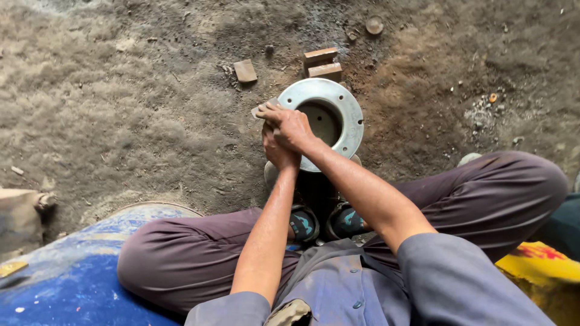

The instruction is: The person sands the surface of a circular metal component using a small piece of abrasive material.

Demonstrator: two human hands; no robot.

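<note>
— Item under the hands?
— Round metal flange (336,102), pale grey, ringed with bolt holes, dark bore at centre. Standing on dirt floor (121,108), directly ahead of the seated person's feet.

— Contact at the flange?
— Right hand (290,125) laid over the near-left rim, fingers curled shut around a small flat grey piece (266,107) jutting past the flange's left edge. Left hand (277,151) tucked beneath the right, against the flange's left side; fingers folded, but what they grip cannot be told, being covered by the right hand.

— Just behind the flange?
— Two small rusty metal blocks (322,63), stacked close, touching or nearly so. Left of those, one flat brownish square scrap (244,70). Farther back and right, a small round disc (374,25) on the dirt.

— Near side of the flange?
— Sandalled feet (325,222) pressed together right below it, knees in dark trousers spread to either side. Blue painted drum (72,271) well to the lower left of the flange; yellow object (544,265) well to the lower right.
</note>
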